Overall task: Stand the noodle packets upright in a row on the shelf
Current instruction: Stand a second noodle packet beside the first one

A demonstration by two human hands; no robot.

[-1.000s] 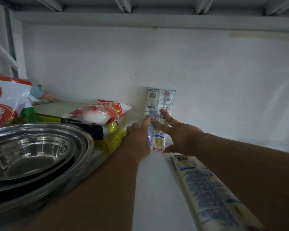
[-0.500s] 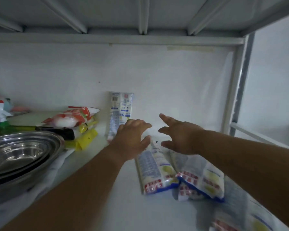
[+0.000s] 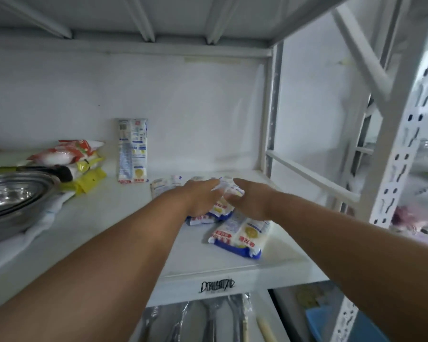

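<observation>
A white metal shelf point(image 3: 109, 218) backed by a white wall fills the head view, its perforated upright point(image 3: 400, 134) at the right and a lower tier of utensils under the front edge. One packet point(image 3: 132, 150) stands upright against the wall, as it did a second ago, but both hands have left it and dropped onto the flat packets point(image 3: 235, 233) lying in a loose pile near the shelf's middle. The left hand point(image 3: 203, 196) lies palm down across the pile, and the right hand point(image 3: 250, 201) comes in beside it, the two nearly touching; whether either grip has closed round a packet I cannot tell, since the fingers are blurred against the wrappers. That suggests the first packet is done and a second is being gathered, with several left to stand. Further left sit steel bowls point(image 3: 13, 193) and red and yellow bags point(image 3: 74, 156).
</observation>
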